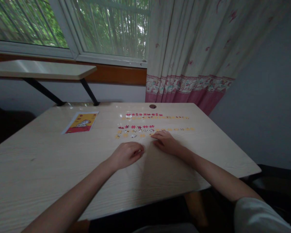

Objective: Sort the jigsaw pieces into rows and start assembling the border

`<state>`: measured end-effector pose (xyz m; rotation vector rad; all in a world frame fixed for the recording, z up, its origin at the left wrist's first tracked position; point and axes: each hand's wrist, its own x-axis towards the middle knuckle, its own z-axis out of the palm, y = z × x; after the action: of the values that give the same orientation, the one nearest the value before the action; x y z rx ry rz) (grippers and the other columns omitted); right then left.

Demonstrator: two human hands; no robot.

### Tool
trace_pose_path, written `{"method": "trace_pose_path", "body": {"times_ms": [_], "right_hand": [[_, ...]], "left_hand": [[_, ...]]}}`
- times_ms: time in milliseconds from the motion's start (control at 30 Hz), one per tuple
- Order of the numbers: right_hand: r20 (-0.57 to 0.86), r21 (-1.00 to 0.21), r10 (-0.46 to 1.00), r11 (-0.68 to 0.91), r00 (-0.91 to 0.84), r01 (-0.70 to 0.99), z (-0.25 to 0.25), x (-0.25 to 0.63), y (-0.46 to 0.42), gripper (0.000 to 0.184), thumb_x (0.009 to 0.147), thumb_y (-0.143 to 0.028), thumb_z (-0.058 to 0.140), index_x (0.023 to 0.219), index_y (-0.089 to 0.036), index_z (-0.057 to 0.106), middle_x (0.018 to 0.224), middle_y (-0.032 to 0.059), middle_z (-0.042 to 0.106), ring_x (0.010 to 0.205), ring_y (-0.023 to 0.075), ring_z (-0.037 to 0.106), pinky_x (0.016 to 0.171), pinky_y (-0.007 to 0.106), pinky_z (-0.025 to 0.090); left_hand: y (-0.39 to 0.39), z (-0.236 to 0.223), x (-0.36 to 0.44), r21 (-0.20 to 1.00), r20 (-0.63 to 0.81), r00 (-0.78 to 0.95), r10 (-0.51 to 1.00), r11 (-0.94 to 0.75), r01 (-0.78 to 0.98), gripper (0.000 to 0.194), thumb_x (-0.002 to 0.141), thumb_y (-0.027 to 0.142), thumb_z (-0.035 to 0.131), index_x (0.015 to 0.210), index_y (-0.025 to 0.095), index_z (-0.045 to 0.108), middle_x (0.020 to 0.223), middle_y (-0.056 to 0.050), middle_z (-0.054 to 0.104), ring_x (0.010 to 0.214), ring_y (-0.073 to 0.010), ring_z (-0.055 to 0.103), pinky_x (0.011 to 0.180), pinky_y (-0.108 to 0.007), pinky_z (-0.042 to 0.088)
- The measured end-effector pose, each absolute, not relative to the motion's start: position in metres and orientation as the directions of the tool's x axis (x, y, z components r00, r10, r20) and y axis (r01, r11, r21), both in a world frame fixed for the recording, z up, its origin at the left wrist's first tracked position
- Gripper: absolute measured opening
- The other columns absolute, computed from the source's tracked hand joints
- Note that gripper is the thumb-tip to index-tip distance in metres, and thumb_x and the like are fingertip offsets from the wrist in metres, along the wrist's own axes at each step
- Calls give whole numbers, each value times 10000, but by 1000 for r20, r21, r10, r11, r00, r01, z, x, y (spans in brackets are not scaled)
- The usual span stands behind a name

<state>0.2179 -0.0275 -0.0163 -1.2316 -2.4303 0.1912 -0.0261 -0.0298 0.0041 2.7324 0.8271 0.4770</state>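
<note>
Several small jigsaw puzzle pieces lie in rows on the pale wooden table (63, 155). Red pieces (145, 126) form one row, with yellow and white pieces (133, 136) in the rows nearer to me. My right hand (168, 142) reaches to the nearest row, fingers stretched and thumb apart. Its index fingertip touches or hovers over a small yellow piece (151, 134), partly covered. Just left of it, my left hand (128, 155) rests low over the table with its fingers curled. A tiny pale spot shows between those fingers, too small to name.
At the left lies a picture sheet (81, 123) with a white animal on yellow and red. Two farther rows, red (144, 114) and yellow (157, 117), lie towards the back. Behind stand a raised shelf (43, 69), a cable hole (152, 106) and a curtain (184, 64).
</note>
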Motion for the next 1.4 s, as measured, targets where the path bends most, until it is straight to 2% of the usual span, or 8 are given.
{"method": "trace_pose_path", "body": {"times_ms": [267,367,467,600,733,867,1033,1400], "right_hand": [[346,-317,790,606,-506,729,-15,218,-29,304,865,-277,477,1136,-174,567,1107,100,581,1011,204,483,905,381,365],[355,-334,799,593,-486,732,-14,217,-30,301,864,-275,477,1138,-183,564,1104,103,579,1007,206,487,890,384,375],[356,-337,802,588,-479,735,-15,217,-30,292,862,-274,480,1123,-181,572,1095,99,582,996,207,489,884,383,378],[369,-338,794,599,-483,726,-19,217,-27,291,849,-270,500,1110,-166,576,1082,95,585,993,205,489,879,374,382],[374,-348,796,596,-475,724,-21,217,-26,280,849,-268,498,1093,-157,581,1071,96,588,993,202,494,881,373,382],[367,-360,799,595,-477,719,-20,217,-26,275,854,-268,489,1096,-172,579,1075,97,589,999,205,497,880,378,382],[359,-364,797,599,-485,714,-19,218,-26,276,852,-270,491,1096,-172,576,1082,98,585,996,205,498,881,377,382],[366,-372,798,597,-479,710,-20,218,-27,263,850,-274,497,1084,-182,572,1074,99,585,1000,206,502,889,386,371]], "left_hand": [[-18,17,-38,239,260,726,637,-771,590,281,881,296,362,841,165,607,788,-55,614,751,-172,556,660,-276,444],[5,27,-62,150,288,561,776,-616,774,320,875,317,352,990,166,610,991,-100,605,950,-237,529,792,-350,446],[34,28,-102,30,259,418,870,-440,897,416,850,346,384,1119,71,544,1106,-160,561,1070,-299,479,919,-415,385],[59,9,-159,-141,198,299,933,-275,951,469,858,363,360,1103,-2,523,1149,-248,518,1108,-368,460,931,-456,367],[61,-14,-189,-62,177,148,973,-139,988,475,881,383,296,1078,16,523,1158,-256,526,1084,-367,501,871,-452,416],[45,-19,-178,1,175,123,977,-125,992,444,883,390,288,1108,82,515,1165,-219,539,1072,-343,523,828,-442,436],[9,-18,-143,4,134,238,962,-240,971,511,883,430,277,1220,90,457,1290,-178,472,1156,-355,447,892,-501,388],[-30,-20,-106,-31,120,254,960,-253,967,606,904,459,208,1353,73,335,1421,-168,322,1313,-288,271,1008,-463,271]]}}
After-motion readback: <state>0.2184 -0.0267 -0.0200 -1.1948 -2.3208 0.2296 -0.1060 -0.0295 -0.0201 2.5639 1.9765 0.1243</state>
